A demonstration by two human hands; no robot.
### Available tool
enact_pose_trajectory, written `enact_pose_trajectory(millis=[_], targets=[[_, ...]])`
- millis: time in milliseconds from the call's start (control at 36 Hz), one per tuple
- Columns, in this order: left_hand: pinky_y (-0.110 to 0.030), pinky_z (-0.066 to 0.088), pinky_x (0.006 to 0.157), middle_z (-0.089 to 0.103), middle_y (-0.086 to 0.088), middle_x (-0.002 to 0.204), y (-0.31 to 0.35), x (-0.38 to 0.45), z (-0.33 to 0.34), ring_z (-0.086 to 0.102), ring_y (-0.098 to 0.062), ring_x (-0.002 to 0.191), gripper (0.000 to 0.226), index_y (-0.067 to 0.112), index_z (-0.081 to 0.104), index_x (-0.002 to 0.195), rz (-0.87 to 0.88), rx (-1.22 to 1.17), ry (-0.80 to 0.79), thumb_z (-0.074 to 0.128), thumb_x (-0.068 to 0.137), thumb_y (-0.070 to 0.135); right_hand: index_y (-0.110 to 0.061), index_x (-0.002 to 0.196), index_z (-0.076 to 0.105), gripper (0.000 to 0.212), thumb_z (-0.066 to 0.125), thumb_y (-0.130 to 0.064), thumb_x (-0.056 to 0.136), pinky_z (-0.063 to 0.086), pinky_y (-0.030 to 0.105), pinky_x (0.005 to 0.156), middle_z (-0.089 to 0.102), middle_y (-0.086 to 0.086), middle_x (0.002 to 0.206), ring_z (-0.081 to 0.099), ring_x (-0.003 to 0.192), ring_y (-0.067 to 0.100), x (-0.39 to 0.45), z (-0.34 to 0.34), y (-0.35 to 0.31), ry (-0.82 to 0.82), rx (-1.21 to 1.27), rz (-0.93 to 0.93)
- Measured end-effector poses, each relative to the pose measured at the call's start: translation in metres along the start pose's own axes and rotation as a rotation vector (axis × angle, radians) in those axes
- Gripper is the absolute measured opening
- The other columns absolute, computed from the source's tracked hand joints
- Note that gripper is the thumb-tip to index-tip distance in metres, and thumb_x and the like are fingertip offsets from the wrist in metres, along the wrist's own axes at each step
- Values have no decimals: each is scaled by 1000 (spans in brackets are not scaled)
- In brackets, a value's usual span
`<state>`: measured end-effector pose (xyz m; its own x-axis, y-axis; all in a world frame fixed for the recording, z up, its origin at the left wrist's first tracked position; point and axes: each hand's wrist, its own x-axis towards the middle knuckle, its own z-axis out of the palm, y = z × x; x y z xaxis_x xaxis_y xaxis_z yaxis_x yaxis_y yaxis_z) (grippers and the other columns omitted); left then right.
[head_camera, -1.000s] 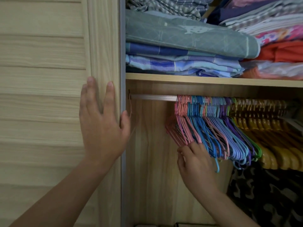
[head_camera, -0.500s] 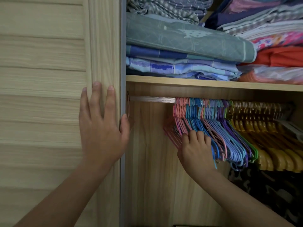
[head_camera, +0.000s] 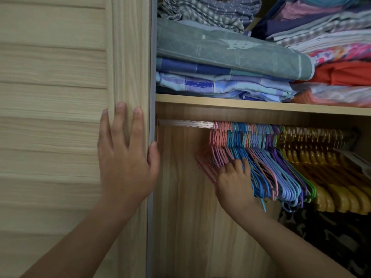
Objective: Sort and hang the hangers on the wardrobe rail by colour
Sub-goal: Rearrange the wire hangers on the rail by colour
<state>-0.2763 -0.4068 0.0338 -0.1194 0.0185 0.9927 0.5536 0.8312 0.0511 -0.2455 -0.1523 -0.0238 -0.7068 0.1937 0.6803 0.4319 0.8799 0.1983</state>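
Observation:
A metal wardrobe rail (head_camera: 186, 123) runs under the shelf. Packed on it from left to right hang pink hangers (head_camera: 206, 163), blue hangers (head_camera: 259, 177), lilac and purple hangers (head_camera: 287, 183), a green one, then yellow wooden hangers (head_camera: 337, 189). My right hand (head_camera: 234, 181) reaches into the bundle where pink meets blue, fingers curled among the hanger arms; which one it grips is hidden. My left hand (head_camera: 124, 157) lies flat with spread fingers on the wooden door (head_camera: 60, 117), thumb at the door's edge.
A wooden shelf (head_camera: 261, 106) above the rail carries stacks of folded fabric (head_camera: 230, 55). A dark camouflage garment (head_camera: 331, 237) hangs below the yellow hangers. The rail's left stretch is bare. The wardrobe's wooden inner wall (head_camera: 184, 217) is behind my right forearm.
My right hand has risen from below the hangers' lower ends up into the pink and blue bundle. My left hand has stayed on the door.

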Motion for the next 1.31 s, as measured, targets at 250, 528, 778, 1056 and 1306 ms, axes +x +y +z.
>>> enact_pose_trajectory(millis=[250,528,778,1056,1306], targets=[[-57,19,124,23,-27,164,-1,0,0,18,-50,152,66,4,31,158,7,-10,2,48,102,34,-8,84,73,24,68,-31,82,31,54,109,69,9,89,57,98,35,3,2,-9,134,250,-24],[-57,19,124,24,-28,164,-1,1,3,20,-51,151,66,4,32,158,1,-1,21,49,101,33,-6,115,68,27,70,-10,88,37,44,76,59,10,102,47,95,31,-47,6,61,341,328,190],[-59,18,124,23,-29,163,-3,-1,4,21,-52,151,65,1,31,158,21,-13,13,47,103,34,-8,113,69,27,73,-21,90,36,42,74,63,9,96,53,93,32,-44,16,65,342,255,115],[-58,21,124,27,-28,162,-2,-2,3,21,-52,150,64,2,34,157,14,-26,37,49,102,33,-13,74,62,12,69,-17,84,32,38,67,61,6,74,57,75,32,-19,9,53,245,154,159],[-56,19,125,27,-28,162,-1,-2,3,22,-51,151,65,2,34,157,16,-32,43,50,102,33,-18,56,37,44,74,1,68,26,34,62,44,3,53,45,49,26,-11,-11,53,288,84,76]])
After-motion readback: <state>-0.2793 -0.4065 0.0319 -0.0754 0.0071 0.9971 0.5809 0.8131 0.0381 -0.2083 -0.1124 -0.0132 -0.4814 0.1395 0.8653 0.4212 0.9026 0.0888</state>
